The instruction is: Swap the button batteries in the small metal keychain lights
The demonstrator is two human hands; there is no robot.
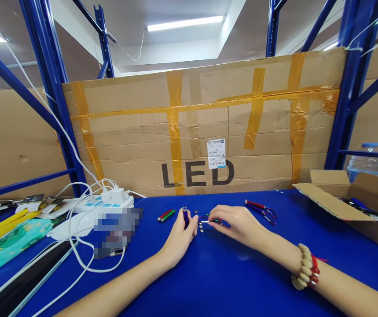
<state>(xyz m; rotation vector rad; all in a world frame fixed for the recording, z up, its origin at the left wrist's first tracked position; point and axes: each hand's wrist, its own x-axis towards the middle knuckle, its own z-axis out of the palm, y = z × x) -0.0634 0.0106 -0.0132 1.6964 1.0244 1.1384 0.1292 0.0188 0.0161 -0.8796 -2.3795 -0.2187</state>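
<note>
My left hand (pixel 179 237) is closed around a small dark purple tube (pixel 185 217), held upright with its silvery open-looking end on top. My right hand (pixel 236 224) is closed, fingertips down near the table beside a thin pale piece (pixel 204 222); what its fingers grip is too small to tell. Small shiny metal parts, partly green and purple, show under its fingers. Between both hands lie several round silver button cells (pixel 201 226). Left of my left hand, a green tube (pixel 168 215) lies alongside a red tube (pixel 161 217).
Beyond my right hand lie red and purple tubes with carabiner clips (pixel 269 214). An open cardboard box (pixel 373 229) stands at right. White cables and a power strip (pixel 93 202) crowd the left, near a teal patterned pouch (pixel 13 246). A cardboard wall (pixel 136 149) closes the back.
</note>
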